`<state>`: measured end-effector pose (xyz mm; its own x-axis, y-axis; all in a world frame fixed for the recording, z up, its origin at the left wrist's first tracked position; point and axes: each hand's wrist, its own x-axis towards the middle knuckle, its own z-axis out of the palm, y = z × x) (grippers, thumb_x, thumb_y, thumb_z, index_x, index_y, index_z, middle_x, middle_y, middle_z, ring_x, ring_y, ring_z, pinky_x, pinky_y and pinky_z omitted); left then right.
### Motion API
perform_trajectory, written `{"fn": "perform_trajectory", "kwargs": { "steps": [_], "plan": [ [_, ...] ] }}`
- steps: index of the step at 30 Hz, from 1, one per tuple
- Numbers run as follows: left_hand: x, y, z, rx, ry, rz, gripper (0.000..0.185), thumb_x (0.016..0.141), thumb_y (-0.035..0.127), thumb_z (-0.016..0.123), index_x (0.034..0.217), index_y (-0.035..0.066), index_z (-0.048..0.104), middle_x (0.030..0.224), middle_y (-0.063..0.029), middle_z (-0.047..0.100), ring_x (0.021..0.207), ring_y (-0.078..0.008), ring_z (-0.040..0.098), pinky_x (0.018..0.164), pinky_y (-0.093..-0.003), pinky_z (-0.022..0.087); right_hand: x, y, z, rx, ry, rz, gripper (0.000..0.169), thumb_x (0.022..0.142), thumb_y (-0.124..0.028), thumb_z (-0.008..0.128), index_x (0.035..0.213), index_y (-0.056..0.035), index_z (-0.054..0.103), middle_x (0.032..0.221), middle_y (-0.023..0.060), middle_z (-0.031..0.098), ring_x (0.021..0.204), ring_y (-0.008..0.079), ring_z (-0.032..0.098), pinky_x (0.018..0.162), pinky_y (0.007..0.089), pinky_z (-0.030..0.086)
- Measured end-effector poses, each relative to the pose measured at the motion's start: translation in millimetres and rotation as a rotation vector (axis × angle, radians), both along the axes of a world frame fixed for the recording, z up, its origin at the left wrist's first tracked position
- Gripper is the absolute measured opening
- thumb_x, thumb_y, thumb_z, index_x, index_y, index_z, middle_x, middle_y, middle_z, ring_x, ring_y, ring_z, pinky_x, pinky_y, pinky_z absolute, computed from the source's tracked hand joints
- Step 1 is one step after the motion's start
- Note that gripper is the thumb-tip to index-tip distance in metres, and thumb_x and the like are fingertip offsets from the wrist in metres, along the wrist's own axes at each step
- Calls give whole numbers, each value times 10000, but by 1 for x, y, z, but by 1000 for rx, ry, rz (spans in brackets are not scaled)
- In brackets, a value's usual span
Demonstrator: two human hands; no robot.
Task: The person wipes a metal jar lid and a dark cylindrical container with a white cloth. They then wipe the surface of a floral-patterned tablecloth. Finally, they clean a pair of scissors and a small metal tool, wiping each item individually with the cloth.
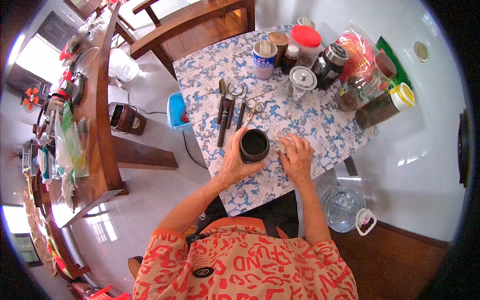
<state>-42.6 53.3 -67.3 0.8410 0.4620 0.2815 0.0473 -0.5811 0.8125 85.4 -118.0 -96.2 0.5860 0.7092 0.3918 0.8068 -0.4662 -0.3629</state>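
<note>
A dark round cup (254, 146) is gripped at its left side by my left hand (238, 162), and its dark inside faces up towards me. It is too dark to tell what the cup holds. To its right, my right hand (296, 155) has its fingers closed on a crumpled whitish tissue or cloth (280, 141) at the tabletop. Just beyond the cup lie dark-handled tools (224, 116), one with a spoon-like end, and a pair of scissors (250, 115). Under both hands spreads a blue-and-white floral tablecloth (262, 187).
Jars and bottles crowd the far right, among them a red-lidded jar (305, 37), a glass pot with a metal lid (302, 80) and a yellow-lidded jar (382, 107). A large water bottle (343, 210) stands on the floor at right. A wooden chair (195, 22) backs the table.
</note>
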Motion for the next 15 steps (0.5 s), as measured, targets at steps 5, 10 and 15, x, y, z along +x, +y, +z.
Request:
{"fn": "perform_trajectory", "kwargs": {
  "steps": [5,10,15],
  "plan": [
    [15,-7,-7,-314,-85,3,851,615,143,850,1306,32,364,1251,-150,494,1158,-254,507,987,-365,412,2,-1,-2,325,285,-61,462,746,-7,666,1193,-68,566,1173,118,542,1050,287,544,866,387,450],
    [4,-10,13,-876,-124,1,746,654,95,797,1297,43,422,1169,-82,569,1070,-194,562,942,-333,457,-20,22,70,704,296,86,435,746,1,653,1171,-34,564,1127,156,570,1025,320,561,869,387,464],
    [-12,-25,30,-975,-258,-26,483,683,58,690,1141,30,540,1022,-45,609,912,-145,594,771,-291,502,-56,38,102,641,119,273,335,749,-56,668,1081,-57,624,1099,120,599,968,301,550,840,393,435]
  ]
}}
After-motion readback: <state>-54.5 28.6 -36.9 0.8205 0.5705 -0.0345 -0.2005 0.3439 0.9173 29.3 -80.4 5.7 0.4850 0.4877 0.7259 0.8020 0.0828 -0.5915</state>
